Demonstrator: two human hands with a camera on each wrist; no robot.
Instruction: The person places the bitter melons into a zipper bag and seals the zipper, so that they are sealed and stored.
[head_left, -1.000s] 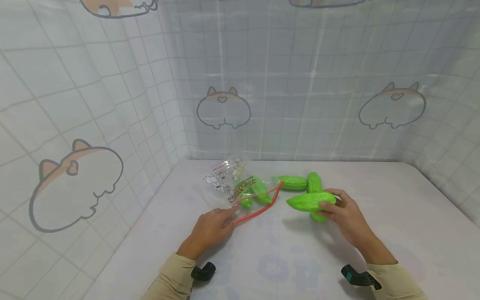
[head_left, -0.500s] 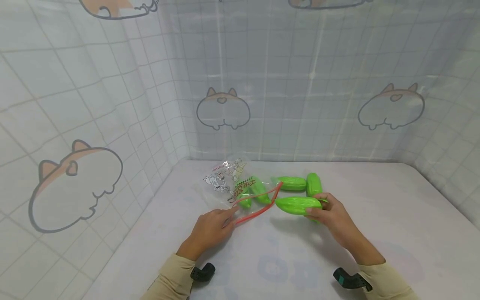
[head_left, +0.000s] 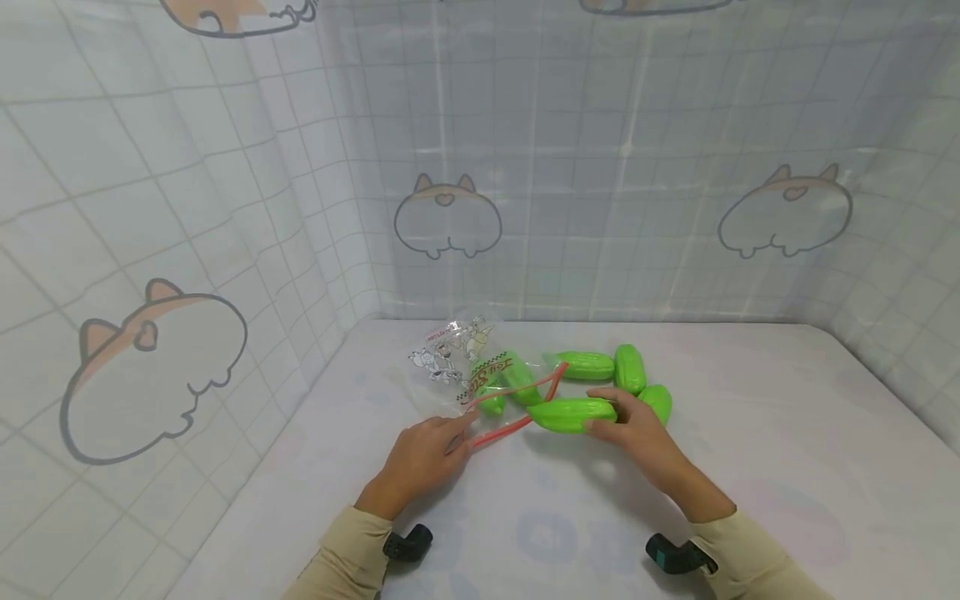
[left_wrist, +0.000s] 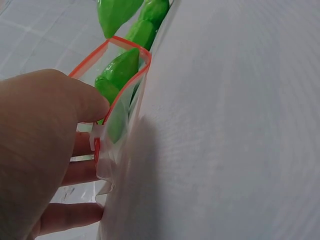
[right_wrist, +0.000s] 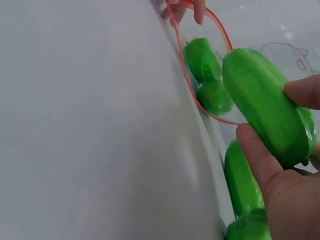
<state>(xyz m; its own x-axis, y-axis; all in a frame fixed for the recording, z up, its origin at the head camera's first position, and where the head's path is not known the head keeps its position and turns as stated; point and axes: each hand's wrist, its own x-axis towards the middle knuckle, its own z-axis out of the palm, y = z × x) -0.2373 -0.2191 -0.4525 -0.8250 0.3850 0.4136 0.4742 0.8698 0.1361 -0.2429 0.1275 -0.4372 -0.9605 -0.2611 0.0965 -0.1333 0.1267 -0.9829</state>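
Observation:
My right hand grips a bright green, ridged toy gourd near its blunt end, thumb on one side and fingers on the other. The gourd's pointed end reaches left over the red-edged mouth of a clear zip bag. On the bag's near left corner, my left hand pinches the rim; the left wrist view shows its thumb at the red edge and the mouth spread. Two similar green gourds lie inside the bag, partly behind its printed film. The tip of the held gourd hangs above the opening.
Right of the bag, loose green gourds lie on the white table: one sideways, one lengthwise, and one partly behind my right hand. White grid-patterned curtains stand behind and at both sides.
My right hand has carried the gourd leftward, from over the loose gourds to the bag's mouth. My left hand has stayed in place on the bag's rim.

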